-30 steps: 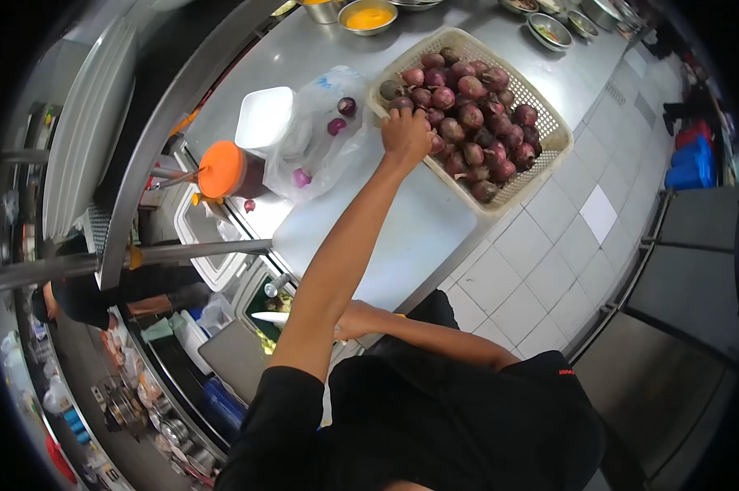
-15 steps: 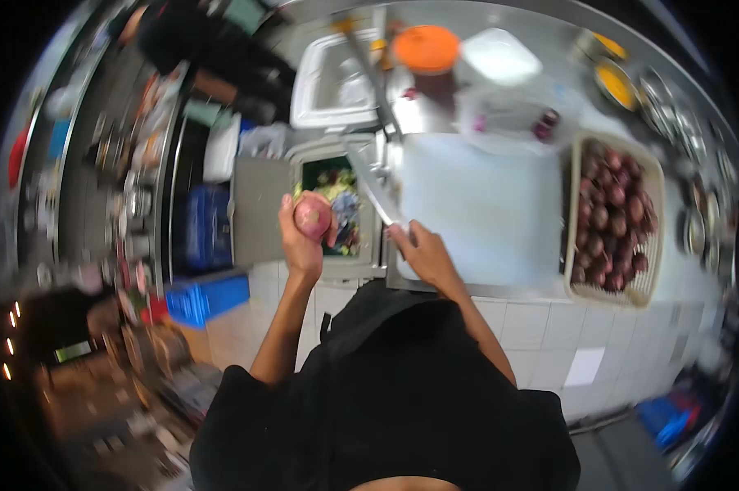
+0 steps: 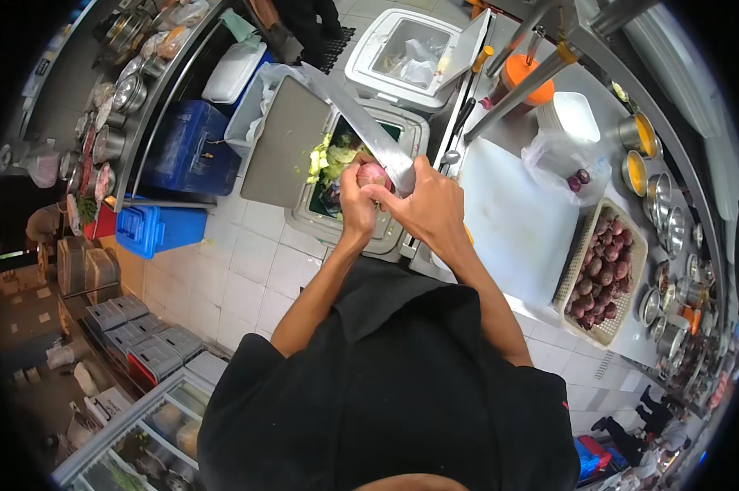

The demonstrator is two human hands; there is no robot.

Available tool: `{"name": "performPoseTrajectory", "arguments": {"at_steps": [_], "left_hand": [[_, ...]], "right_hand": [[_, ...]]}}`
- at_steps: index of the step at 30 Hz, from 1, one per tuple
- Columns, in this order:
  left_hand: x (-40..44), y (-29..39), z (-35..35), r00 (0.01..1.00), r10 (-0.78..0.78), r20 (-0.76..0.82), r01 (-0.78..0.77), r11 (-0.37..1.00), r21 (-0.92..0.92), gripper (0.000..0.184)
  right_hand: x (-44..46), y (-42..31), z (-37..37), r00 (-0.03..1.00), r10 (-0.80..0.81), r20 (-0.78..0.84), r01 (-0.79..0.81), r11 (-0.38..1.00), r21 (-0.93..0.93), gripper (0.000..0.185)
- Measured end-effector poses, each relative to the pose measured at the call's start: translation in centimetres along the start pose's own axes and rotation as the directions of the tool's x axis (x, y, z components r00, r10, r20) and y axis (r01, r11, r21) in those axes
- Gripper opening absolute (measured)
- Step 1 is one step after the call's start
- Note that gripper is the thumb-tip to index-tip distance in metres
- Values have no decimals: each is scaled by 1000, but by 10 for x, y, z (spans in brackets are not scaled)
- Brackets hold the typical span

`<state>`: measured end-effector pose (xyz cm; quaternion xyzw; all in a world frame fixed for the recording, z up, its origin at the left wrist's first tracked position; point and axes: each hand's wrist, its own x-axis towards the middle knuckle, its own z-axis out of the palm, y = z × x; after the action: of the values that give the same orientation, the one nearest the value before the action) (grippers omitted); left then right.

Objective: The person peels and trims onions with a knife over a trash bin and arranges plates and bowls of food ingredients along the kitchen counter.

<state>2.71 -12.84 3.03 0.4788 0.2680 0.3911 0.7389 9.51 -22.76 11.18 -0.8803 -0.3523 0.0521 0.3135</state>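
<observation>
In my left hand sits a red onion, held above an open bin of vegetable scraps. My right hand grips a large knife; its wide blade points up and left, with the heel end against or very near the onion. The right thumb reaches across to the onion's lower side. The knife's handle is hidden inside the right fist. To the right lies a white cutting board on the steel counter.
A basket of red onions stands right of the board. Behind it are a plastic bag, an orange-lidded container and metal bowls. A steel post rises near the board. A white lidded bin stands beyond the scrap bin; another person's legs show at the top.
The knife and my right hand have moved left from the board's edge to the onion. My left hand has shifted right with the onion, and the view has turned.
</observation>
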Motion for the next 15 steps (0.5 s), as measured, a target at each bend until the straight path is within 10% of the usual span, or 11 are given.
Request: {"name": "performPoseTrajectory", "arguments": {"at_steps": [3,15], "left_hand": [[14,8,-9,968,-37,248,5,992,130,23],[33,45,15,948,-233,217,208,969,129,37]], "right_hand": [[4,-9,2,999,21,-24,-22,999,-45,80],[22,-12,3,995,-42,-91,27,987,-157,73]]}}
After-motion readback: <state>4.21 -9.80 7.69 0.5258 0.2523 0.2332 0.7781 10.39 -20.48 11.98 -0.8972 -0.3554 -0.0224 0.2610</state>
